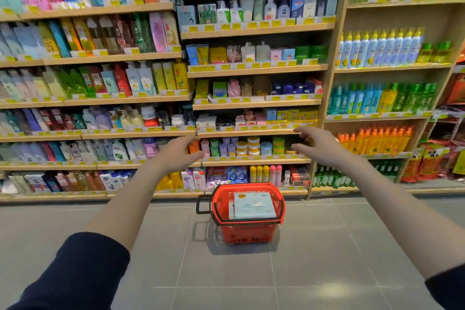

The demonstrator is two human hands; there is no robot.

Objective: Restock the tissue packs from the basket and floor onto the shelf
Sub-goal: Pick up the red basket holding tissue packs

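both arms reached forward over the grey tiled floor, bare below dark sleeves pushed up near the elbows. the left hand hung in the air with its fingers loosely curled and a little apart, holding nothing. the right hand was also empty, its fingers spread wide and its thumb set apart below them. both hands were raised in front of the lower shelves and touched nothing that could be made out.

further off, between the two arms, a red basket stood on the floor, close to the foot of the shelving. a black handle stuck out on its left side. a pale blue tissue pack lay flat in the top of the basket, filling most of the opening, with a white edge of something just to its left that was too small to tell.

the wooden shelves behind ran the full width of the far side, crowded with bottles, tubes, jars and boxes, with yellow price tags along the edges. orange bottles stood in the bay to the right.
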